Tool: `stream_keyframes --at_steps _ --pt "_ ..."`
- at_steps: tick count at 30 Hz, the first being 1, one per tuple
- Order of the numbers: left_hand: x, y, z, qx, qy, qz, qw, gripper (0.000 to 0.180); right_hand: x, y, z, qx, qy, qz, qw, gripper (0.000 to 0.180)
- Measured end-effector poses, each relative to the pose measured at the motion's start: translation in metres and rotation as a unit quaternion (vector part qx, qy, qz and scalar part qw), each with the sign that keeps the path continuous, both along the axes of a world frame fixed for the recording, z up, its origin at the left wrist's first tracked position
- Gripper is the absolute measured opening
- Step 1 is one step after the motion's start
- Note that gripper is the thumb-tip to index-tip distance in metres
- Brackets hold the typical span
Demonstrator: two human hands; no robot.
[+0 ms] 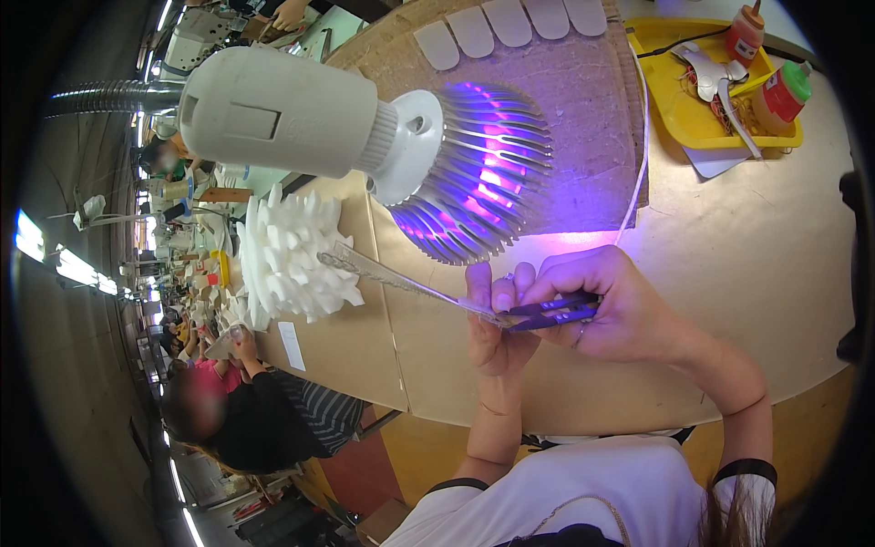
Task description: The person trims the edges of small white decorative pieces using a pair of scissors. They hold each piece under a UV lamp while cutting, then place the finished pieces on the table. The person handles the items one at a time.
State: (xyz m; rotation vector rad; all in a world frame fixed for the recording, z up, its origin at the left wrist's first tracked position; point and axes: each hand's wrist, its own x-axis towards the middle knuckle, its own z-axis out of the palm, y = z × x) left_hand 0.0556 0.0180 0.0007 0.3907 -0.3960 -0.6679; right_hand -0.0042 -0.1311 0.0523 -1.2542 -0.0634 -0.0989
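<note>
My left hand [497, 328] pinches the end of a long, thin, pale strip [401, 278] between thumb and fingers. The strip slants up and left from my fingertips and looks rough or frayed along one edge. My right hand [611, 305] is closed around a dark tool [556, 314] with two slim arms, whose tips point left at the pinched end of the strip. Whether the tips touch the strip I cannot tell. Both hands are held above the table's near side, just below the lamp's purple light.
A white lamp [273, 109] with a finned, purple-lit head hangs above a brown board [583, 118] bearing several pale rounded pieces [510, 23]. White foam-like pieces [296, 251] are heaped left. A yellow tray [674, 118] holds bottles at right. Another person [264, 410] sits at left.
</note>
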Motion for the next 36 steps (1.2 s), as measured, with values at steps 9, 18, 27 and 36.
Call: stream_keyframes --at_steps 9,18,27,36 --pt "-0.004 -0.013 0.008 -0.064 0.089 -0.015 0.994 0.013 -0.003 -0.002 -0.001 -0.079 0.021 -0.044 0.996 0.021" --pt "-0.004 -0.011 0.003 -0.108 0.101 -0.064 0.987 0.029 -0.007 -0.016 0.020 -0.282 -0.097 -0.033 0.954 0.040" --pt "0.007 -0.003 -0.007 -0.099 0.168 -0.142 0.971 0.027 -0.027 -0.032 0.038 -0.673 -0.248 -0.196 0.669 0.039" --pt "0.013 -0.001 -0.008 -0.041 0.095 -0.151 0.983 0.026 -0.026 -0.018 0.039 -0.691 -0.283 -0.244 0.618 0.039"
